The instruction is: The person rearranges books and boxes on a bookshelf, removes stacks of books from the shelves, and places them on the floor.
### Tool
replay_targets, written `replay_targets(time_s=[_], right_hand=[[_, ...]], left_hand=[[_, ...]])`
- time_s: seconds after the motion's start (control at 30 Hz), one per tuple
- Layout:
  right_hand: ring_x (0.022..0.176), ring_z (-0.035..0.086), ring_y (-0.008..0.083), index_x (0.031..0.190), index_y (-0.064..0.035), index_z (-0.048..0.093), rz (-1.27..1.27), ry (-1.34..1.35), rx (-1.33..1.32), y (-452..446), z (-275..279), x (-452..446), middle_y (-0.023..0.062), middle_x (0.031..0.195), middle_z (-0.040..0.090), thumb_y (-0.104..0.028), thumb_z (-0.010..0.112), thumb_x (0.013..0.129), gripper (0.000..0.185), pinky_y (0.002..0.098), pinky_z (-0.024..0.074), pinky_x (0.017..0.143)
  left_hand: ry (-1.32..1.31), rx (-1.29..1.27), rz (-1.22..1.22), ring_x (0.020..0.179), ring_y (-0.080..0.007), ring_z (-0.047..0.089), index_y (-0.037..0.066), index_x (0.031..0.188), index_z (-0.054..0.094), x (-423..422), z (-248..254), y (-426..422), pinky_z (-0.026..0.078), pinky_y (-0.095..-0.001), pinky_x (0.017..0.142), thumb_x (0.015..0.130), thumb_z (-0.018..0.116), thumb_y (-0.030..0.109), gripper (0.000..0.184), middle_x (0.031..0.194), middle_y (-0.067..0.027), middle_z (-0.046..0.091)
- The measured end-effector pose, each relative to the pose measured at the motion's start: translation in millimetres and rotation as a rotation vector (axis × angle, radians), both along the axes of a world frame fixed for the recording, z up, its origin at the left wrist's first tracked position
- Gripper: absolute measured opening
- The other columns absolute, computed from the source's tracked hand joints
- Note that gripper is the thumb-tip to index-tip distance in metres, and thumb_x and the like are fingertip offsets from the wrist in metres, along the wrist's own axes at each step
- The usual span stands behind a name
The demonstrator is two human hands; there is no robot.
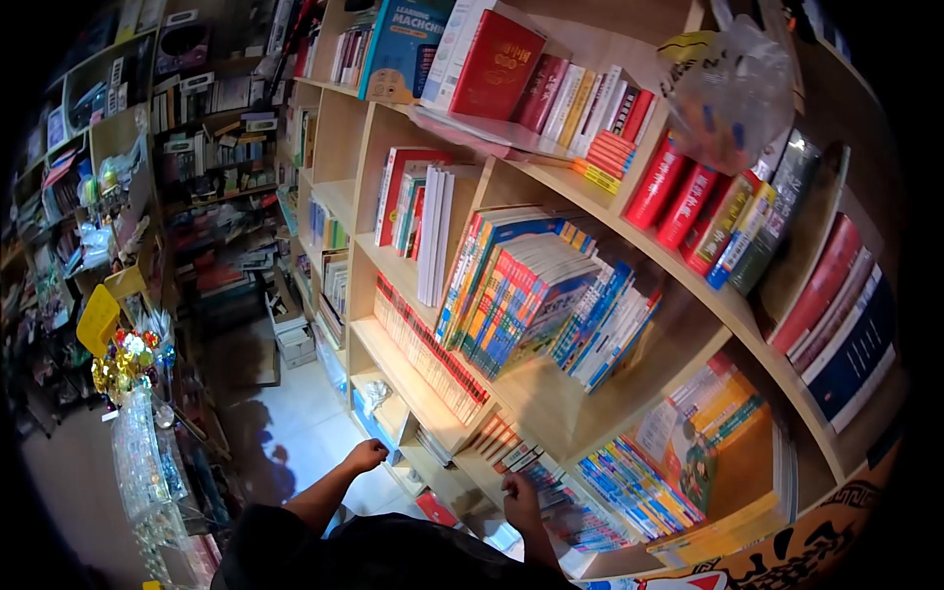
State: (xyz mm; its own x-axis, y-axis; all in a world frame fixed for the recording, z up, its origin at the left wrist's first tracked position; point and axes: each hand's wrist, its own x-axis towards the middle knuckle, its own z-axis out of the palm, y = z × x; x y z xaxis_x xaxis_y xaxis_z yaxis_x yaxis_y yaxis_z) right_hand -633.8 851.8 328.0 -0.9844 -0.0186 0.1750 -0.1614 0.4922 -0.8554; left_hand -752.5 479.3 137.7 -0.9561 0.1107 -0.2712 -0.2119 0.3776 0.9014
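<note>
My left hand [367,455] is at the lower middle, in front of the low shelf compartments, its fingers curled together with nothing visible in them. To the right, my right hand [521,500] is loosely closed and also shows nothing held. It is nearest to a low row of books [506,444]. Above my hands, a long row of matching red-and-white books [423,349] fills one compartment. Beside it, a stack of colourful books [526,295] juts forward from its shelf. Blue-and-yellow books [639,489] stand in a compartment at lower right.
The wooden bookcase [565,423] curves along my right. Red books [657,182] and a hanging clear plastic bag [733,93] are high up. A tiled floor aisle [310,398] runs left of it. A rack with shiny trinkets [138,359] stands across the aisle.
</note>
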Motion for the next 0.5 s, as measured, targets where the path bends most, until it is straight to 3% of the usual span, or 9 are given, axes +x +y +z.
replay_targets(time_s=[0.17, 0.33, 0.5], right_hand=[[0.063, 0.041, 0.0139, 0.083, -0.0039, 0.053, 0.140, 0.012, -0.019, -8.5, 12.2, -35.7, 0.0031, 0.068, 0.039, 0.012, 0.044, 0.067, 0.024, 0.0292, 0.0330, 0.057], [0.063, 0.039, 0.0113, 0.083, -0.0049, 0.055, 0.300, 0.028, 0.018, -26.3, 9.2, -74.8, 0.0001, 0.071, 0.042, 0.016, 0.043, 0.067, 0.029, 0.0265, 0.0330, 0.058], [0.065, 0.043, 0.0146, 0.083, -0.0032, 0.055, 0.380, 0.155, 0.018, -51.5, 17.9, -91.4, 0.0035, 0.070, 0.043, 0.016, 0.044, 0.065, 0.028, 0.0279, 0.0348, 0.058]], left_hand=[[-0.048, 0.065, 0.151, 0.077, -0.0204, 0.068, -0.003, 0.102, 0.068, 26.9, -3.3, -6.4, 0.055, -0.0339, 0.073, 0.088, 0.062, 0.024, 0.030, 0.087, -0.0125, 0.071], [-0.029, 0.246, 0.280, 0.079, -0.0192, 0.066, -0.001, 0.103, 0.066, 42.9, 4.0, -8.9, 0.055, -0.0332, 0.074, 0.092, 0.060, 0.016, 0.021, 0.089, -0.0110, 0.070], [0.015, 0.252, 0.275, 0.082, -0.0194, 0.063, -0.002, 0.101, 0.063, 35.5, 27.2, -20.6, 0.054, -0.0332, 0.075, 0.093, 0.056, 0.007, 0.014, 0.090, -0.0095, 0.066]])
